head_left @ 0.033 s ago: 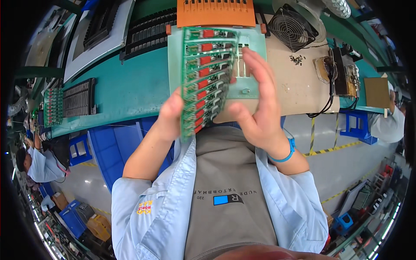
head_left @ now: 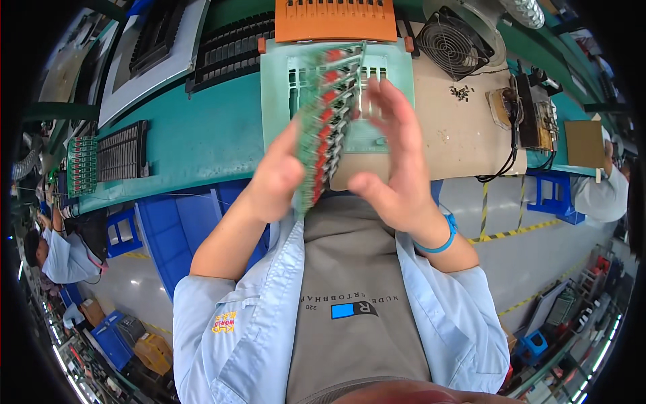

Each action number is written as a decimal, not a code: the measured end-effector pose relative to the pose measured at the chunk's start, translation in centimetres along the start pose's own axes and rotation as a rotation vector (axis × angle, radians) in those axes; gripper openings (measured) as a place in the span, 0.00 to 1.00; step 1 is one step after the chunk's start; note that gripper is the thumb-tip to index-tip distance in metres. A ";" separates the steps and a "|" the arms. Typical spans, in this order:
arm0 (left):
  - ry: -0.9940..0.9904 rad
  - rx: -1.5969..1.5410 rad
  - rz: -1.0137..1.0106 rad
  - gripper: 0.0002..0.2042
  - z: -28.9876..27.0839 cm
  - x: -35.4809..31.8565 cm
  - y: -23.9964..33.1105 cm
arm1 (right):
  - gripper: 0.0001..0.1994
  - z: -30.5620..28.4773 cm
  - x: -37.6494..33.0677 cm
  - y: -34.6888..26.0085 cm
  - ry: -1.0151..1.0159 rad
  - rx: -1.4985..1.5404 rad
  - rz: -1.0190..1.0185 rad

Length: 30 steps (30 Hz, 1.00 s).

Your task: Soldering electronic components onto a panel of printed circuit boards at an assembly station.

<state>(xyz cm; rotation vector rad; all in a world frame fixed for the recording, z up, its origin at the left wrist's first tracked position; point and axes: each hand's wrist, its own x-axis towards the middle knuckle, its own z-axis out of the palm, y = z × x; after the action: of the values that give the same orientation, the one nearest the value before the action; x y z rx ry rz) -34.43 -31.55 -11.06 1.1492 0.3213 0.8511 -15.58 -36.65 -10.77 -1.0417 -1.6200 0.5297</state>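
Observation:
A green circuit board panel [head_left: 328,121] with rows of red and silver components is tilted steeply on its edge before my chest, smeared by motion. My left hand [head_left: 277,176] grips it along its left side. To the right of the panel is my right hand [head_left: 398,158], fingers and thumb spread apart, with nothing in it. Behind both hands lies a pale green slotted fixture plate [head_left: 272,87]. Beyond that plate stands its orange slotted cover [head_left: 336,30], raised at the back.
A black fan [head_left: 449,44] stands at the back right, near small dark parts [head_left: 461,93] scattered on brown board. Wired equipment [head_left: 531,111] sits farther right. At the left are another populated board [head_left: 83,165] and a black slotted rack [head_left: 122,153]. Co-workers sit at both sides.
The panel has turned more edge-on, its lower end shifting right. My left hand has moved slightly right with it; my right hand stays beside it with fingers spread.

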 end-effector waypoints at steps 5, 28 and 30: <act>-0.043 0.794 0.245 0.44 1.1 1.3 0.1 | 0.50 2.0 -1.4 -0.6 0.049 0.786 0.333; -0.043 1.356 0.665 0.49 1.8 1.9 2.6 | 0.58 0.1 -1.0 -2.1 -0.034 1.268 0.533; -0.056 1.337 0.642 0.48 2.0 1.3 2.1 | 0.58 0.1 -0.5 -2.1 0.011 1.256 0.493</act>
<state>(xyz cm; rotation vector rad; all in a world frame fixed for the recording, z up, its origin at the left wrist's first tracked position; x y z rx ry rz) -33.21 -31.65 -8.08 2.6078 0.5043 1.1729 -16.43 -38.09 -9.46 -0.4221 -0.6870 1.5842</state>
